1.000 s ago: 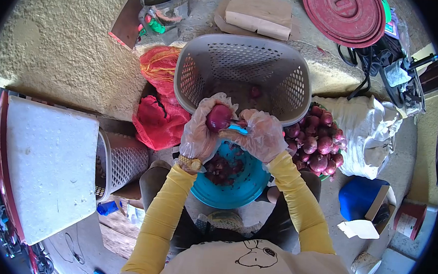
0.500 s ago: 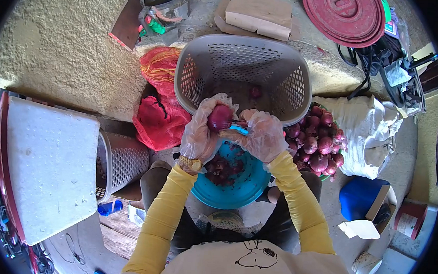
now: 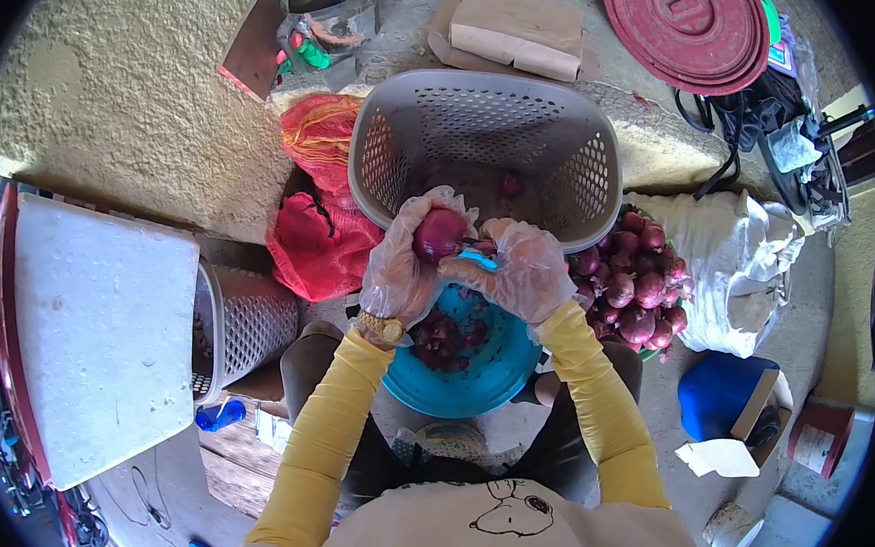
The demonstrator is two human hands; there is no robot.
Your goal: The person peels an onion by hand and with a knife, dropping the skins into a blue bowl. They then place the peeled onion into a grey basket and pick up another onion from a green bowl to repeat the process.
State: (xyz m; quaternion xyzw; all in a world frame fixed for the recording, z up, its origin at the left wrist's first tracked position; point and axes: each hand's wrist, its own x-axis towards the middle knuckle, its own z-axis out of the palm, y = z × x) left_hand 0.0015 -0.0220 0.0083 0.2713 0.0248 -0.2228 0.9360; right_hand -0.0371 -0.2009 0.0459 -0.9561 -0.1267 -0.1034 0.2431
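My left hand (image 3: pixel 399 269), in a clear plastic glove, is closed around a red onion (image 3: pixel 439 236) with its stem end turned right. In my gloved right hand (image 3: pixel 535 263) is a small blue-handled knife (image 3: pixel 478 260), held against that stem end; its blade is mostly hidden. Beneath both hands sits a turquoise basin (image 3: pixel 460 400) with dark onion skins (image 3: pixel 445 342) in it. Just beyond the hands stands a grey perforated basket (image 3: pixel 488 104), with one red onion (image 3: pixel 511 185) on its bottom.
A heap of red onions (image 3: pixel 645 286) lies to the right, beside a white sack (image 3: pixel 749 253). Red mesh bags (image 3: pixel 325 237) lie left of the basket. Further left are a white board (image 3: pixel 103 333) and another basket (image 3: pixel 254 322). A blue container (image 3: pixel 716 396) stands at lower right.
The onion and both hands stay almost in place. The onion and the blue knife handle have shifted very slightly.
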